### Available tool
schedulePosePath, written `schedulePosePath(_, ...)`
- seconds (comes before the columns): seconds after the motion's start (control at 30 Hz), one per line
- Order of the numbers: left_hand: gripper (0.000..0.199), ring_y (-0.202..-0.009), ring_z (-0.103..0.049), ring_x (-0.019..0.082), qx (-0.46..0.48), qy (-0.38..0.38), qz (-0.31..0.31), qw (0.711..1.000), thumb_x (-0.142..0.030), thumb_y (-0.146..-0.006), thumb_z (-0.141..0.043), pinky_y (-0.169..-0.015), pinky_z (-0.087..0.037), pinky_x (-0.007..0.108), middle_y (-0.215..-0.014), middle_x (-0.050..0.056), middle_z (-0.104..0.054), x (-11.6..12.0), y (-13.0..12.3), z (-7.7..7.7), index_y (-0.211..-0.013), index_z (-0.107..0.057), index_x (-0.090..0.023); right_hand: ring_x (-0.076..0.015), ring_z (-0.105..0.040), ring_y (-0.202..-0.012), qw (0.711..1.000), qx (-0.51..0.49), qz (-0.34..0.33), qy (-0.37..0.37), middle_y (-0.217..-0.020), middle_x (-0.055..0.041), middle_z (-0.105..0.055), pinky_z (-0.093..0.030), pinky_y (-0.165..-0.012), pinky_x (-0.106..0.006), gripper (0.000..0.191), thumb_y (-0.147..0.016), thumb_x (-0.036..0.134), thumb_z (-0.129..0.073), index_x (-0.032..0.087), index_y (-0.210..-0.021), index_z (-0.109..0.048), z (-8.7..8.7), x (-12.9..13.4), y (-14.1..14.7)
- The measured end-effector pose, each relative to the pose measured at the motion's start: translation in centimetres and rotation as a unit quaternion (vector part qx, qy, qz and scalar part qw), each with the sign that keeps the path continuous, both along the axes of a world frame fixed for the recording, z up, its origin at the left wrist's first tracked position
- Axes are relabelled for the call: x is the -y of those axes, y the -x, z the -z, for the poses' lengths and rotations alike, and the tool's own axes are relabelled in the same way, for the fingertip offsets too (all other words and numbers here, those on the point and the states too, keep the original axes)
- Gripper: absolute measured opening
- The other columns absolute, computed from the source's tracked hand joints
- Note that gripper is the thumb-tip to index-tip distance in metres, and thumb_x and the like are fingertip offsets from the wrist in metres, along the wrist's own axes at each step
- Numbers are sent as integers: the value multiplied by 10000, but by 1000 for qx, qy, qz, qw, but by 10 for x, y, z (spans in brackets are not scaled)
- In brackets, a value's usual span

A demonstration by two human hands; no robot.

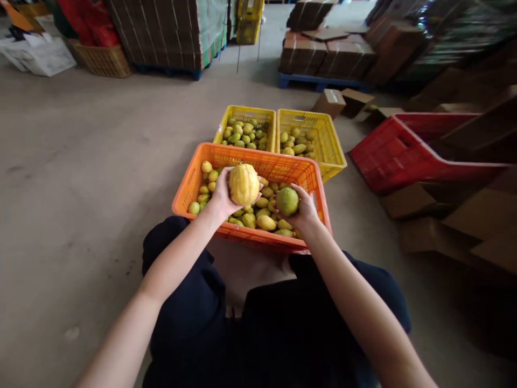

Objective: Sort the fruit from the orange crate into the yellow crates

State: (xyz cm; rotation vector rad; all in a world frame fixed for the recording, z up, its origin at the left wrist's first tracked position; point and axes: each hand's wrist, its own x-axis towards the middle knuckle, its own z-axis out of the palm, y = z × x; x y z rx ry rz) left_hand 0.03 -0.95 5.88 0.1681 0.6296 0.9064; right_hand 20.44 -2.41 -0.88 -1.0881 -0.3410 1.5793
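Observation:
Above the orange crate (182, 186), my left hand (221, 196) is closed around a large, ribbed yellow lemon (244, 185). Its fingers wrap behind the fruit and only partly show. Smaller and rounder, a green lemon (287, 201) sits in the grip of my right hand (306, 209), over the crate's right half. The two held fruits are apart, side by side. Below them, many yellow and green lemons (266, 222) lie loose in the crate, partly hidden by my hands. The crate stands on the floor just in front of my knees.
Behind the orange crate stand two yellow crates, left (247, 109) and right (329, 134), both with lemons inside. A red crate (371, 153) and cardboard boxes (428, 237) crowd the right. Stacked cartons on a blue pallet (319, 82) and a wicker basket (103, 60) are farther back.

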Motion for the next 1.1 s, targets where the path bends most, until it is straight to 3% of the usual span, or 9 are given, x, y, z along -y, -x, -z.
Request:
schedulePosePath(0.13,432,-956,-673,285,-43,-7,-11,999,-474,-828,-465,-836,-543,433,-885,105,-701,-3,5,-4,-1041,-640,-140,-200,-628,-517,994,4,-49,96,-604,-21,-671,-491,-407,-297,185,-789,398,-624,216,-816,-606,-19,6,10)
schedulePosePath(0.23,418,-979,-669,293,-52,-10,-13,999,-458,-838,-453,-817,-557,422,-894,117,-703,-6,1,-2,-1015,-649,-135,-199,-606,-468,991,4,-86,99,-597,-34,-667,-474,-381,-302,222,-791,423,-618,203,-820,-606,-33,15,14)
schedulePosePath(0.33,400,-980,-670,289,-26,-7,-8,1000,-449,-852,-454,-822,-563,424,-912,127,-706,-9,-9,2,-992,-657,-135,-210,-617,-477,994,-2,-80,79,-620,-60,-682,-450,-359,-291,258,-790,449,-585,193,-807,-612,-44,19,15)
schedulePosePath(0.5,330,-946,-674,255,-13,5,-53,999,-461,-844,-537,-836,-564,413,-918,76,-708,-17,-32,9,-995,-651,-189,-198,-643,-564,998,-57,-5,2,-679,-34,-693,-517,-445,-303,182,-762,350,-574,191,-828,-634,-61,9,16)
schedulePosePath(0.67,317,-1026,-666,278,-6,-28,-28,999,-459,-858,-510,-825,-565,410,-955,86,-716,-29,-46,10,-978,-639,-195,-187,-654,-578,996,-74,19,-49,-698,-29,-703,-454,-392,-248,202,-763,382,-624,195,-837,-638,-68,-9,13)
schedulePosePath(0.8,299,-979,-679,257,-19,-74,-48,996,-454,-855,-506,-798,-568,385,-924,70,-724,-34,-47,6,-969,-640,-212,-170,-629,-517,994,-98,15,-48,-636,-30,-689,-376,-323,-208,224,-758,423,-626,200,-777,-613,-71,-21,17)
schedulePosePath(0.97,363,-893,-690,243,-40,-98,-115,988,-483,-819,-456,-718,-562,339,-866,74,-720,-31,-43,-2,-935,-667,-211,-152,-619,-508,989,-114,12,-89,-624,-23,-680,-354,-303,-193,222,-758,386,-611,172,-776,-666,-82,-27,31)
schedulePosePath(1.1,328,-920,-696,287,-72,-184,-114,974,-453,-722,-528,-753,-567,379,-822,89,-719,-29,-36,-9,-829,-675,-180,-166,-627,-534,983,-114,-4,-142,-617,-39,-674,-338,-294,-194,282,-732,430,-606,161,-726,-691,-84,-29,40)
